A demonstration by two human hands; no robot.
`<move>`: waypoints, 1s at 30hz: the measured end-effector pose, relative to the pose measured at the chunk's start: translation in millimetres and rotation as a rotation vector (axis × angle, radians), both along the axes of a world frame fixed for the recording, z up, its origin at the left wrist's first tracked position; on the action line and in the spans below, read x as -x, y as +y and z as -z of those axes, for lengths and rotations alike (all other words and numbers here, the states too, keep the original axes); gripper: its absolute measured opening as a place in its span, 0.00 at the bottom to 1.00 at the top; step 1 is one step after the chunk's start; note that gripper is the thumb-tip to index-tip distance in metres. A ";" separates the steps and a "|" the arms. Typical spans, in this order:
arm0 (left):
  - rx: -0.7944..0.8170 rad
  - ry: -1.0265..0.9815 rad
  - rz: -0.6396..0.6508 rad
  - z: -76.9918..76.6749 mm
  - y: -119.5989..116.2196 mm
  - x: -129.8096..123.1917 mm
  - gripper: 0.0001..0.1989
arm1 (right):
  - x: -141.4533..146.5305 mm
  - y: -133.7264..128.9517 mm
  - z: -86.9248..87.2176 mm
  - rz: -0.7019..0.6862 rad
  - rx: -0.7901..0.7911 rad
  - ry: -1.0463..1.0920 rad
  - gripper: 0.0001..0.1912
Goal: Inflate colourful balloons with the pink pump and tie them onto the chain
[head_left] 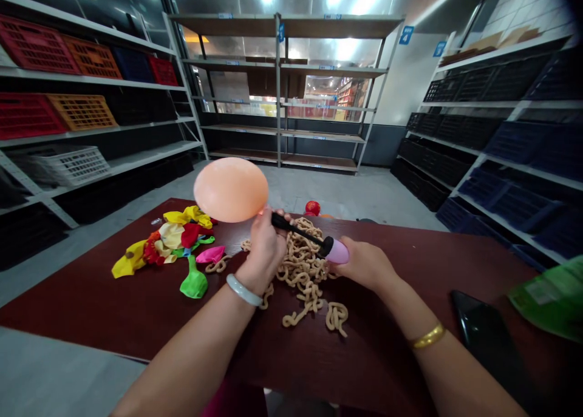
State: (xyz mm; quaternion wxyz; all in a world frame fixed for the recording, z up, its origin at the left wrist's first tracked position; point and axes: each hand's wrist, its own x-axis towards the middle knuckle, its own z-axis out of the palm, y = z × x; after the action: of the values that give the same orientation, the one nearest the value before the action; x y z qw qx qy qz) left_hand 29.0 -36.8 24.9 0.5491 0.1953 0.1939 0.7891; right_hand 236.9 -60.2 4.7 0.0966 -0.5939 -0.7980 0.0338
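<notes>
dark wood table [136, 308], round rubbery balloon [231, 189]

The left hand [265, 245] covers the balloon's [231, 189] neck and the pump's [314, 240] tip, and the right hand [364, 263] hides the pump's rear. The green bag [549, 298] is blurred and cut off by the right edge.

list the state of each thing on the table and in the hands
orange balloon: inflated, on pump nozzle
pump: held by both hands
left hand: gripping nozzle
right hand: gripping pump body
loose balloons: deflated, piled
phone: screen dark, lying flat
</notes>
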 end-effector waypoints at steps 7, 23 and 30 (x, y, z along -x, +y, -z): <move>-0.015 -0.036 -0.096 -7.8 9.6 25.3 0.09 | -18.1 4.4 -1.7 0.003 -0.050 -0.034 0.21; -0.045 0.029 0.117 15.3 -35.9 -57.4 0.10 | 11.8 -15.9 -4.3 -0.015 -0.037 0.056 0.20; -0.043 0.039 0.038 -0.3 -14.2 -17.5 0.10 | 5.5 -7.3 -3.5 -0.011 0.006 0.074 0.23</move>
State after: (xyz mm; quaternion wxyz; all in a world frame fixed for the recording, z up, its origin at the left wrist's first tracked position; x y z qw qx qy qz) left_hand 46.5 -51.0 25.2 0.5560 0.2259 0.1838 0.7785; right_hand 231.4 -67.5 8.2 0.1241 -0.5881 -0.7970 0.0589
